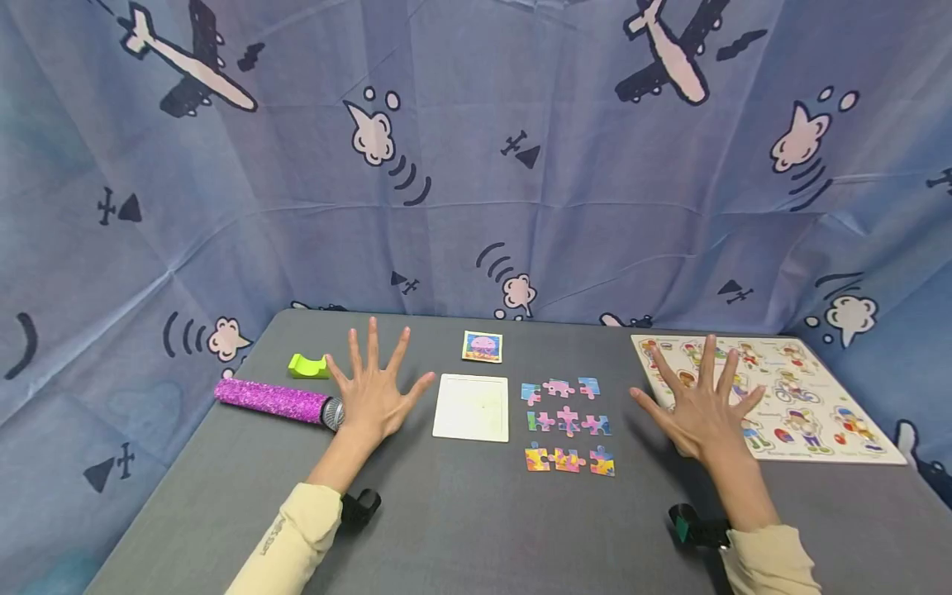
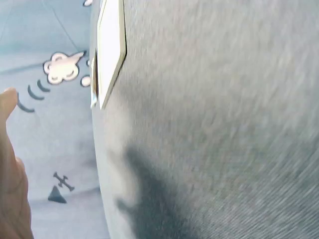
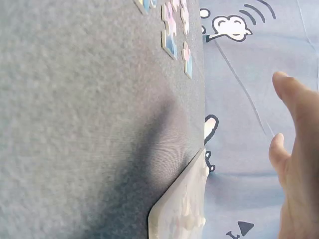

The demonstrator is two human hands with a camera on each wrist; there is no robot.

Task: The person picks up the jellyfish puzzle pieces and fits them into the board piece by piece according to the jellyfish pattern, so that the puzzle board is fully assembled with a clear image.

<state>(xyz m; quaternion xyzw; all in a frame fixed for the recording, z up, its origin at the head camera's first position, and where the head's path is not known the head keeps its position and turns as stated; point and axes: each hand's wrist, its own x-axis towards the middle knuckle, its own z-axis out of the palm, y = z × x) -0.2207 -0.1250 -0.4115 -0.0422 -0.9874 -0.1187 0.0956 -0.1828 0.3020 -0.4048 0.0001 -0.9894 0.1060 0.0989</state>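
Observation:
My left hand [image 1: 369,398] is spread with straight fingers above the grey table, holding nothing. Just left of it lies a microphone [image 1: 271,400] with a glittery pink handle, its head partly behind the wrist. My right hand [image 1: 702,413] is also spread wide, overlapping the left side of a picture board [image 1: 799,397] in the head view. Between the hands lie a white square puzzle tray [image 1: 471,407] and, right of it, loose jigsaw pieces [image 1: 568,421] in three rows. In the right wrist view, the right hand's fingers [image 3: 294,99] are held up over the table.
Behind the tray sits a small picture card [image 1: 482,347] with a pink jellyfish. A lime-green curved block [image 1: 308,367] stands at the back left beside the microphone. A blue curtain [image 1: 476,165] with airplane prints hangs along the table's far edge.

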